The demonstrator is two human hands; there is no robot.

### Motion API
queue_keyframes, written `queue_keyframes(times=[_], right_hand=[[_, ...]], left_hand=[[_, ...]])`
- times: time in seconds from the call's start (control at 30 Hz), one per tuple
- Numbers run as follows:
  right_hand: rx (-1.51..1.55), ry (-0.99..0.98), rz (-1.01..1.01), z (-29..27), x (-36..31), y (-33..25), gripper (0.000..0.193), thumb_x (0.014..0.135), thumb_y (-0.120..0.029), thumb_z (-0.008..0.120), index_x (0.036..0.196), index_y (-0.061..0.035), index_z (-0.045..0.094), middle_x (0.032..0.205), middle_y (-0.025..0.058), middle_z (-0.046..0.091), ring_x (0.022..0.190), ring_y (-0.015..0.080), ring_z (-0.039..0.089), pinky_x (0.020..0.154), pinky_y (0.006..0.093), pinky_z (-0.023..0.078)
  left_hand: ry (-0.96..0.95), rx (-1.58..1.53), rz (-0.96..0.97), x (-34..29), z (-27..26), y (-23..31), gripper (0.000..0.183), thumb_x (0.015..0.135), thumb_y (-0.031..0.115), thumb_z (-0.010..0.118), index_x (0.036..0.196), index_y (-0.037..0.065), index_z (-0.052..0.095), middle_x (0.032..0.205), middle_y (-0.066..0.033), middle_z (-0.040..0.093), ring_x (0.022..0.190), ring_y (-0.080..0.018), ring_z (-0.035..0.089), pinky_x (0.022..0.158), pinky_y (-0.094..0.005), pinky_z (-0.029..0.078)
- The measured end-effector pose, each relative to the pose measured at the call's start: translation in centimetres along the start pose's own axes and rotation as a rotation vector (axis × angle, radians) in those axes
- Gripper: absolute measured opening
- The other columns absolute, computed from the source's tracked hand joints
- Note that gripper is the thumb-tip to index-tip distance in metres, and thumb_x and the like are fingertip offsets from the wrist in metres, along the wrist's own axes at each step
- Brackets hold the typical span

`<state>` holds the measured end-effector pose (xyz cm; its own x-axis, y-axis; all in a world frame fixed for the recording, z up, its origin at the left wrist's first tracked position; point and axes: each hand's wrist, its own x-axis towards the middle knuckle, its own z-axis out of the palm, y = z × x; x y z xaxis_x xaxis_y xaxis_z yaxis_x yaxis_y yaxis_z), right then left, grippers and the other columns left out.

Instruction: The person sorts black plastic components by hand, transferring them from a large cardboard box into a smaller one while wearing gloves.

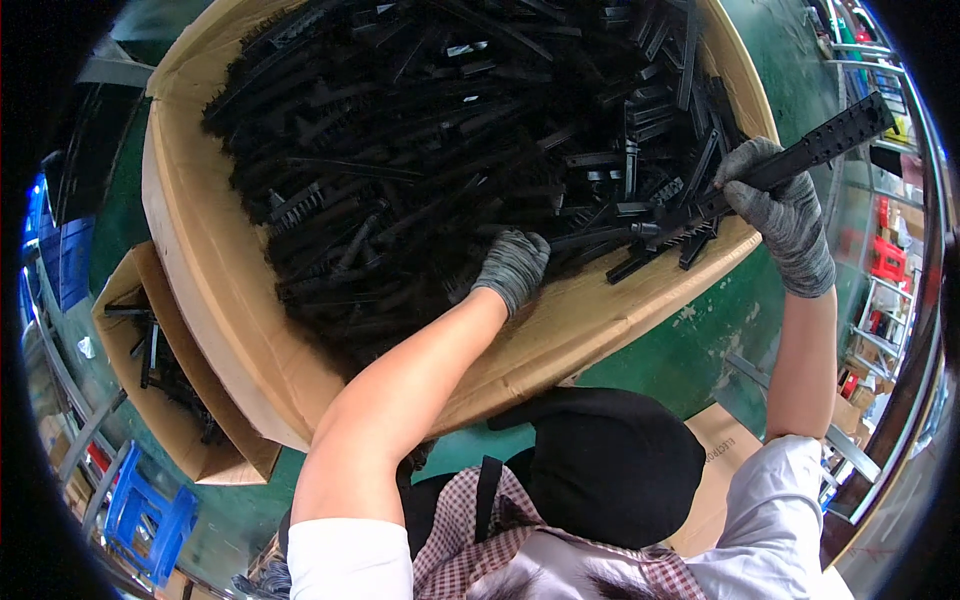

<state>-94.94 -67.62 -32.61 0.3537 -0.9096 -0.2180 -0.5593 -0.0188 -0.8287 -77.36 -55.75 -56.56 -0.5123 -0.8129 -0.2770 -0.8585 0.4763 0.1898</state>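
The right hand (778, 205) is closed round a long black perforated strip (815, 150) above the large cardboard box's (200, 260) right rim; it looks stiff, light, best gripped mid-length. The left hand (512, 266) reaches into the box's pile of black parts (440, 150), grip hidden.

Grey knit gloves cover the left hand (512, 266) and right hand (778, 200); black plastic strips (420, 150) fill a brown cardboard box (215, 270); green floor (690, 350) at five o'clock.

The left hand's (513, 265) fingertips vanish among the black plastic parts (450, 150), and the large cardboard box's (230, 300) top is cut off.
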Motion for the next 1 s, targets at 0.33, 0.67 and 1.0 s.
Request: queue_keyframes(times=[0.33, 0.67, 1.0], right_hand=[[-0.010, 0.003, -0.005, -0.1, -0.4, -0.2, 0.010, 0.071, -0.007, 0.065, 0.078, -0.0032, 0.059, 0.071, -0.0021, 0.054, 0.069, 0.0081, 0.049, 0.064, 0.0224, 0.041], [0.308, 0.065, 0.184, 0.3, -0.1, -1.4, 0.016, 0.075, -0.020, 0.064, 0.084, -0.0087, 0.058, 0.076, -0.0023, 0.057, 0.056, 0.0015, 0.043, 0.046, 0.0153, 0.032], [0.793, -0.156, 0.437, 10.8, 4.0, -6.7, 0.018, 0.078, -0.023, 0.063, 0.081, -0.0063, 0.057, 0.073, 0.0027, 0.056, 0.052, 0.0039, 0.043, 0.040, 0.0136, 0.033]], left_hand=[[-0.199, 0.059, 0.084, -0.2, -5.0, -2.9, 0.023, 0.078, 0.012, 0.047, 0.098, 0.004, 0.056, 0.087, -0.0126, 0.062, 0.081, -0.0255, 0.059, 0.067, -0.0378, 0.044], [-0.169, 0.191, 0.103, -9.3, -15.3, -11.3, 0.023, 0.075, 0.009, 0.047, 0.097, 0.005, 0.053, 0.079, -0.0103, 0.062, 0.075, -0.0215, 0.060, 0.061, -0.0344, 0.048], [0.326, -0.305, -0.694, -30.4, -21.7, -22.3, 0.026, 0.084, 0.018, 0.050, 0.107, 0.004, 0.050, 0.090, -0.0173, 0.058, 0.085, -0.0331, 0.056, 0.071, -0.0391, 0.045]])
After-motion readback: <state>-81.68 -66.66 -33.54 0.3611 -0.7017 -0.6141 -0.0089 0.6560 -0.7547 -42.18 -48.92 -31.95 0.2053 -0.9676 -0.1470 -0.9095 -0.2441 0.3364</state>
